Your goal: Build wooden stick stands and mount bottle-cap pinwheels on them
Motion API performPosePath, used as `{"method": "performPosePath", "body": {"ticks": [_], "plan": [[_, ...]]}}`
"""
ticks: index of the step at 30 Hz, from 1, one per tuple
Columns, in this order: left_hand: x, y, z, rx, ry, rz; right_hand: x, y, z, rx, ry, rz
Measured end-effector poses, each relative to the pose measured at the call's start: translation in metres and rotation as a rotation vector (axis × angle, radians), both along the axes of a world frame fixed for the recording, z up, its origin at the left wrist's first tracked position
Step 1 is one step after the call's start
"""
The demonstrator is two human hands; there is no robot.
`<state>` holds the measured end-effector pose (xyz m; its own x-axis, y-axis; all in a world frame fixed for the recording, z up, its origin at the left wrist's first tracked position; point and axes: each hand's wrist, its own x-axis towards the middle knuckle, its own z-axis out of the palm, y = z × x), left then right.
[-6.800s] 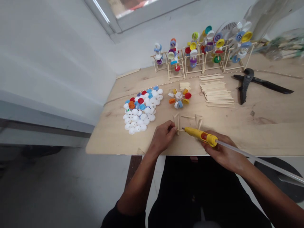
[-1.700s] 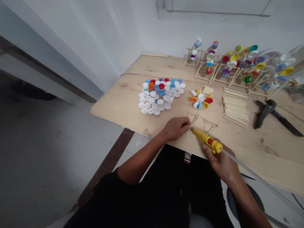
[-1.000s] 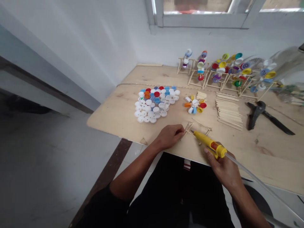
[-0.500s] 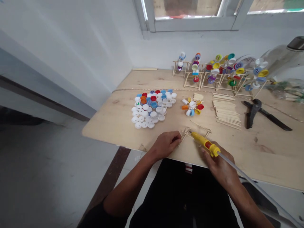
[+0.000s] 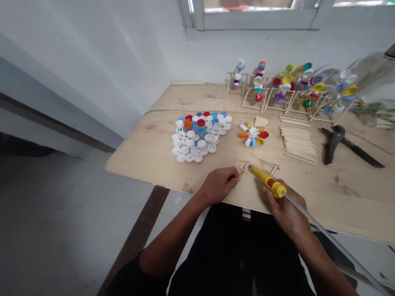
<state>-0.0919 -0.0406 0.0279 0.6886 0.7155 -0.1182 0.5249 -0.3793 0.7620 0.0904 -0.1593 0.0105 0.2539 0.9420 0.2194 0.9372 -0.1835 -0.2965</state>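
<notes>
A small frame of thin wooden sticks (image 5: 261, 163) lies near the front edge of the plywood table (image 5: 308, 185). My left hand (image 5: 217, 185) is closed, pinching the frame's left corner. My right hand (image 5: 285, 209) is wrapped round a yellow glue gun (image 5: 267, 182) with a red trigger. The gun's tip points at the corner that my left fingers hold. A clear glue stick (image 5: 333, 242) trails from the gun's back toward the lower right.
A pile of mostly white bottle caps (image 5: 197, 135) lies to the left, a cap pinwheel (image 5: 253, 135) behind the frame, a stack of sticks (image 5: 298, 139) and black cutters (image 5: 335, 142) to the right. Finished cap-and-stick models (image 5: 286, 88) line the back wall.
The view has shifted slightly. Both hands keep their hold, and the gun's tip stays at the frame's left corner.
</notes>
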Motion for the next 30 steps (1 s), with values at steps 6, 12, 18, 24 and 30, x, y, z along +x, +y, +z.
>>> {"method": "performPosePath", "body": {"ticks": [6,12,18,24,30], "plan": [[0.0,-0.0001,-0.0002,0.007,-0.001,0.004,0.0008,0.0024,-0.0015,0.002,-0.062,-0.012],[-0.0002,0.0002,-0.0005,-0.003,-0.009,0.002,0.001,0.0026,-0.0019,0.025,-0.062,0.017],[0.0005,-0.0002,-0.0029,-0.01,-0.036,0.052,0.0011,0.005,-0.0022,0.018,-0.062,0.001],[0.0009,0.0008,-0.0036,-0.032,-0.047,0.039,0.0012,0.0054,-0.0019,0.01,-0.053,-0.002],[0.0004,0.002,-0.0026,-0.043,-0.031,0.025,0.0019,0.0038,-0.0027,0.009,-0.058,0.009]]}}
